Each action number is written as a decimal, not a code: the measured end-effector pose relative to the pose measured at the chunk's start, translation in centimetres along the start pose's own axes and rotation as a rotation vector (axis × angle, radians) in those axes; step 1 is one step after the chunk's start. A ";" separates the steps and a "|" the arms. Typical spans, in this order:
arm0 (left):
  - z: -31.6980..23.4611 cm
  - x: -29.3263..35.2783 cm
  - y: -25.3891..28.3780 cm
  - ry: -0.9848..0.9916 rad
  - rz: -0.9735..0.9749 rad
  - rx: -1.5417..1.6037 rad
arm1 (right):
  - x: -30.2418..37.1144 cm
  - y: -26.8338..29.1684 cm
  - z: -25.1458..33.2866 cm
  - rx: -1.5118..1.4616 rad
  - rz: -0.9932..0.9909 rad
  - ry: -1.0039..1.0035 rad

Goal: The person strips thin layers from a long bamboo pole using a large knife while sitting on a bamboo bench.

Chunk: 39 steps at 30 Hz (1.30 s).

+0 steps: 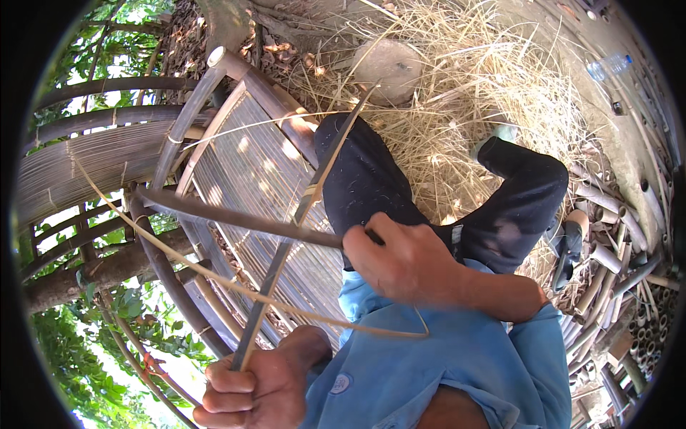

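My left hand [250, 386], low on the left, is closed round the lower end of a long bamboo strip [270, 275]. The strip slants up and away past my thigh, with a pale tie round it partway along. In front of my belly, my right hand [407, 257] grips the handle of a long knife [243, 220]. Its dark, slightly blurred blade points left and crosses the bamboo strip; whether they touch I cannot tell. A thin pale sliver [193, 263] runs from the left across the bamboo strip and bends sharply over my blue shirt.
At my left stands a slatted bamboo bench [246, 164] with a bamboo railing. Straw-like shavings [486, 79] cover the ground ahead, beside a round wooden block [389, 71]. On the right lie a plastic bottle [609, 67], a sandal [569, 250] and cut bamboo pieces [607, 257].
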<state>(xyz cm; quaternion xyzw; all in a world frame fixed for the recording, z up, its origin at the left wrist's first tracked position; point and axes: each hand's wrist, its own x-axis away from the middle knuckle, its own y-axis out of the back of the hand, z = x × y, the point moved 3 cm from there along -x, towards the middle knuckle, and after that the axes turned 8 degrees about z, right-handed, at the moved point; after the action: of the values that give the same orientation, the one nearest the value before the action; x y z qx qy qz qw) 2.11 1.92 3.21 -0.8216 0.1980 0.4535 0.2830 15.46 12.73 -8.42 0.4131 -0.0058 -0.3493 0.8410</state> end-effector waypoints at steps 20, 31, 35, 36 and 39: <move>0.6 0.9 0.1 -0.019 0.188 0.388 | 0.5 -1.3 -3.0 -0.065 0.015 0.004; 0.8 0.5 -0.4 -0.026 0.128 0.295 | 0.2 -0.9 -5.7 0.040 0.100 -0.151; 0.8 0.7 0.0 -0.055 0.194 0.339 | -0.4 -2.6 -9.0 0.162 0.059 -0.122; 1.0 0.7 -0.8 -0.070 0.120 0.322 | -1.6 -2.3 -11.5 0.180 0.021 -0.155; 1.5 0.4 -1.2 -0.063 -0.016 0.237 | -0.4 -2.2 -11.0 0.193 0.050 -0.112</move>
<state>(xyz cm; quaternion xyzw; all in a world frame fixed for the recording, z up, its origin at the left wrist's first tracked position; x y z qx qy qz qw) 2.06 3.77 2.60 -0.7694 0.2347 0.4501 0.3877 17.13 19.66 -17.14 0.4716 -0.0966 -0.3487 0.8042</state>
